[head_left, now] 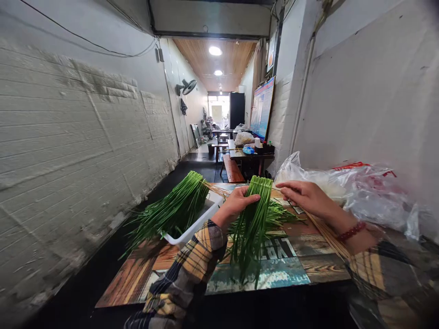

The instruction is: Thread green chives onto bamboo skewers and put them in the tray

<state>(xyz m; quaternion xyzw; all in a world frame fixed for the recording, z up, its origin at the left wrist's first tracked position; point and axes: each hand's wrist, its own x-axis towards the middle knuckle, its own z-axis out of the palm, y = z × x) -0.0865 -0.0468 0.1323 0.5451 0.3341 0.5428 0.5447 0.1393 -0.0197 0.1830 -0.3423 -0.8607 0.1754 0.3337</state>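
My left hand [238, 203] grips a bunch of green garlic chives [255, 219] near its upper end, with the thumb across the front and the long leaves hanging over the table. A thin line crosses the stalks near their even top edge. Just right of that edge, my right hand [305, 195] is raised with its fingers stretched toward the bunch; I see nothing clearly held in it. At left, more garlic chives [181, 201] lie across a white tray [187, 235], with thin skewers [214, 187] at their top end. Loose chives [279, 214] rest behind the held bunch.
Long bamboo skewers [325, 233] lie at the right of the wood-patterned table [274, 272]. Clear plastic bags [373, 201] are heaped beyond my right arm. Farther back stand another table [240, 153] and a bench [232, 168]. Walls run along both sides.
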